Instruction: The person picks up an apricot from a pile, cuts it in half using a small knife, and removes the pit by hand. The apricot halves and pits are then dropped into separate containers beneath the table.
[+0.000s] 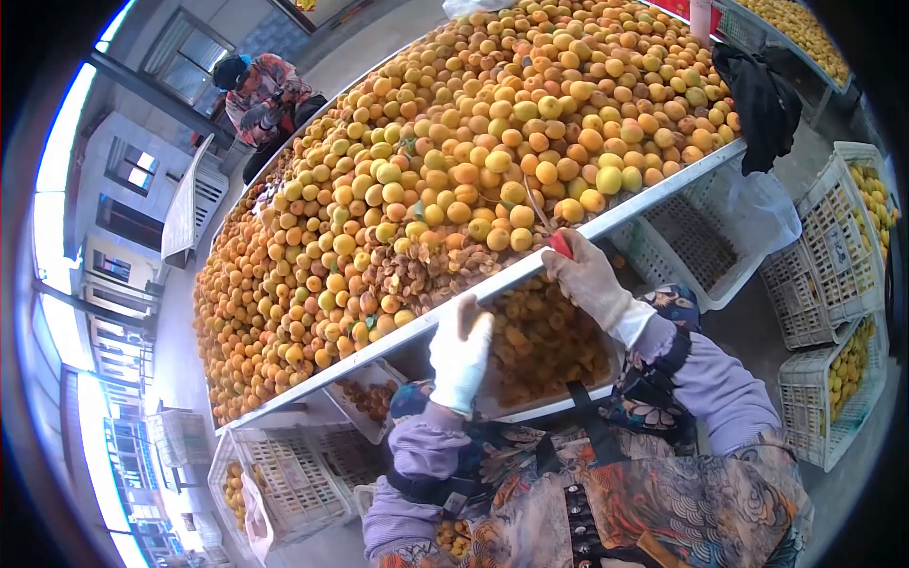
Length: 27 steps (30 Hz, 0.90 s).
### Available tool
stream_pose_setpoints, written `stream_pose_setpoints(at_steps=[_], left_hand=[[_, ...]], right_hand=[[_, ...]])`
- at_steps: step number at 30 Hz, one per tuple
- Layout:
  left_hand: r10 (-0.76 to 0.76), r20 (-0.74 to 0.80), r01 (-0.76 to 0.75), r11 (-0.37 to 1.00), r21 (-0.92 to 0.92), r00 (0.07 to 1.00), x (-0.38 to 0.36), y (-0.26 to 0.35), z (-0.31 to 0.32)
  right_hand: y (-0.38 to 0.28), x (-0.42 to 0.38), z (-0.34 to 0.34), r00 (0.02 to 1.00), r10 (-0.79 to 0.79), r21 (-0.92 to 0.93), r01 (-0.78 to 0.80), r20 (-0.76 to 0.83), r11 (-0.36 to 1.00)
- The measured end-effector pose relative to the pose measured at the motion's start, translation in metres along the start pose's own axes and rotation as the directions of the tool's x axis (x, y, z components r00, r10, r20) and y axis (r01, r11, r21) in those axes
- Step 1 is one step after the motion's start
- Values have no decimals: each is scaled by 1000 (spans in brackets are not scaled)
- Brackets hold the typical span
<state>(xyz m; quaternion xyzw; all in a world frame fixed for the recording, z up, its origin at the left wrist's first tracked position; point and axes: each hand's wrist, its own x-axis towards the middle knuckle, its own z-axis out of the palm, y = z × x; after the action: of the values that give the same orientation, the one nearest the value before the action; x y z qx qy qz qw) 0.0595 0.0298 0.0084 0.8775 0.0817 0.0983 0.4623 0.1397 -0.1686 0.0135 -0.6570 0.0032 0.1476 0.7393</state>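
A long table (606,220) is heaped with yellow-orange apricots (454,161). My right hand (587,279), in a white glove, grips a small knife with a red handle (561,244), its blade reaching up onto the fruit at the table's edge. My left hand (459,355), also in a white glove, rests against the table's metal rim with fingers closed; I cannot tell whether it holds a fruit. Under both hands a tray (544,346) holds cut apricot halves. Pits and split fruit (426,270) lie along the table's near edge.
Another person (265,95) sits at the far side of the table. White plastic crates (833,246) stand to the right, some with apricots, and more crates (284,473) sit below at the left. A dark cloth (762,99) hangs off the table corner.
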Motion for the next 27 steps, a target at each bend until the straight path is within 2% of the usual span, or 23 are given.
stream_pose_setpoints(at_steps=[2,4,6,7,8,10,11,12,13,14,16,17,19,20,22,23,25,27], left_hand=[[135,-58,-131,989,63,989,32,7,-20],[145,-124,-141,989,42,982,68,11,-33],[180,-186,-157,978,136,966,112,5,-44],[166,-184,-147,983,114,969,133,8,-48],[226,-200,-175,954,245,953,158,-1,-54],[259,-235,-187,939,290,937,201,-18,-58],[322,-236,-205,887,413,917,231,-47,-59],[265,-193,-88,771,631,945,236,-25,-57],[255,-189,-54,717,695,948,248,-24,-51],[241,-190,-17,660,751,952,261,-27,-48],[286,-173,-42,614,788,943,286,-40,-41],[221,-137,-16,576,818,966,297,-45,-41],[133,-103,27,479,877,986,308,-38,-37],[131,-104,29,479,877,986,311,-35,-36],[69,-107,56,515,855,992,310,-34,-34],[98,-108,43,512,858,989,308,-34,-35],[132,-115,23,551,834,985,308,-36,-39],[218,-127,-44,642,765,968,301,-33,-40]], right_hand=[[1,-2,-4,999,-9,70,7,39,998],[2,-3,-6,999,-19,70,15,48,997],[12,-3,-8,994,-44,-30,47,97,998],[13,-6,-8,989,-44,29,41,143,999],[21,-5,-8,980,-80,101,62,184,993],[30,-7,-10,968,-105,22,102,228,995],[28,-8,-9,966,-127,79,111,224,991],[23,-9,-8,963,-153,137,124,221,983],[24,-8,-9,970,-135,152,105,203,983],[20,-9,-10,976,-149,94,135,156,986],[24,-9,-17,982,-53,152,25,184,988],[19,-8,-21,980,-60,152,31,189,988],[8,-10,-28,977,-2,13,-1,211,1000],[8,-7,-28,977,-1,13,-2,213,1000],[9,-8,-29,971,50,167,-91,235,982],[10,-9,-30,970,46,164,-87,237,983],[13,-8,-30,968,64,36,-75,243,997],[13,-7,-24,977,15,98,-37,211,994]])
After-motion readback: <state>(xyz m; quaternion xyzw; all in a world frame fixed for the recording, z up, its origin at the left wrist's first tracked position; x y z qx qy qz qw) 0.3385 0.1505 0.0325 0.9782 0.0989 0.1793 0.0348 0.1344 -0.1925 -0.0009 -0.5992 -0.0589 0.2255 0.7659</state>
